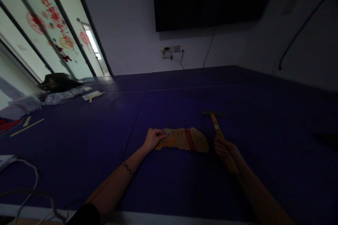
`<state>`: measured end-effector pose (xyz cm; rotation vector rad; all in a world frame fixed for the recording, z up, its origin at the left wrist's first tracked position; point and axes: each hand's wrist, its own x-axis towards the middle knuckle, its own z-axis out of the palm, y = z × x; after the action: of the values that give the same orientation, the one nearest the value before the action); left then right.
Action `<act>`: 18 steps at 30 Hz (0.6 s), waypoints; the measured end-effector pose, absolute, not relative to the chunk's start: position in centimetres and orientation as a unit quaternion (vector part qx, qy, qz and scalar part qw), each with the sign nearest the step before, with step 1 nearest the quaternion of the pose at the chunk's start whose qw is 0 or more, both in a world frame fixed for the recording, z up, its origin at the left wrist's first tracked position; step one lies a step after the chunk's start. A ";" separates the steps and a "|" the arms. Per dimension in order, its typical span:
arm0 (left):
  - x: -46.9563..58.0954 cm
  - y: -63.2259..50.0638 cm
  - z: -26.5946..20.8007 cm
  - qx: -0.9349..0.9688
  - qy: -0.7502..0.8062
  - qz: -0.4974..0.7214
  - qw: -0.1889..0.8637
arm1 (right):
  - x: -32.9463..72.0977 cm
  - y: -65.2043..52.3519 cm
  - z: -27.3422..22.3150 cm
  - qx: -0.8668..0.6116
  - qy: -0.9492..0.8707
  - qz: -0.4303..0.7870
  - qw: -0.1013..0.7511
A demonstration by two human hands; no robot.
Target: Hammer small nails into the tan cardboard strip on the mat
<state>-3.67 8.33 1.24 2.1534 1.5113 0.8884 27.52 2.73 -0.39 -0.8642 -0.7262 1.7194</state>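
A hammer (217,126) with a wooden handle and a dark narrow head is gripped in my right hand (224,148), raised to the right of a flat tan piece (199,140). That piece has ragged edges, a red band across it and an orange patch, and it lies on the dark blue table. My left hand (154,138) is at its left end, thumb and fingers pinched together. Whatever is between those fingertips is too small to make out. Several small dark nail-like marks (177,133) run in a row along the upper part of the piece, beside my left fingertips.
The blue tabletop (169,109) has seams across it. At far left are a white tray (92,95) with yellow strips, a dark bag (59,81) and papers. A white cable (35,175) loops at near left. Sockets (174,49) and a black screen (211,0) are on the wall.
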 end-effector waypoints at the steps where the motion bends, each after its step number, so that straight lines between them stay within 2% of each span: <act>1: -3.6 8.3 1.2 0.763 0.535 0.314 0.180 | 27.6 2.8 -0.4 -0.360 -0.305 0.716 0.514; 18: -3.7 8.5 1.3 0.769 0.532 0.305 0.181 | 27.6 2.4 -0.3 -0.371 -0.306 0.708 0.517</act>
<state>-3.65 8.51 1.25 2.1718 1.5009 0.8615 27.56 2.41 -0.29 -0.8902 -0.7341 1.7006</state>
